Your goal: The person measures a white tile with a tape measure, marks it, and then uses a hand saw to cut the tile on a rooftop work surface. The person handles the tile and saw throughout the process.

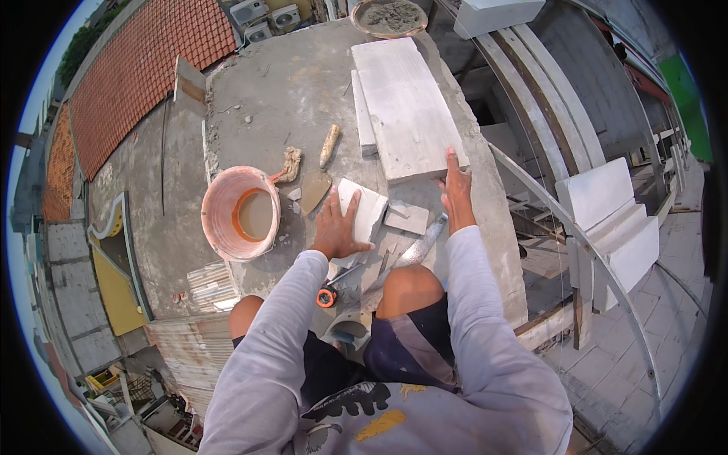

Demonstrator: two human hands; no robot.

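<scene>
My left hand (340,226) rests with fingers spread on a small white block (364,205) in front of me. My right hand (456,189) grips the near right corner of a large white slab (402,102), which overlaps another white piece (362,106) on its left. A trowel (315,189) with a mortar-coated handle and a crusted cloth or glove (290,163) lie beside a pink bucket (224,231) of murky liquid. A short white piece (406,218), a metal tool (423,240) and an orange-and-black tape measure (326,297) lie near my knees.
The concrete ledge (265,91) drops off at right toward white block pieces (607,250), a curved metal bar (569,220) and tiled paving (660,356) lower down. A mortar tub (388,17) sits at the far end. Red tiled roofs (152,83) lie beyond the left side.
</scene>
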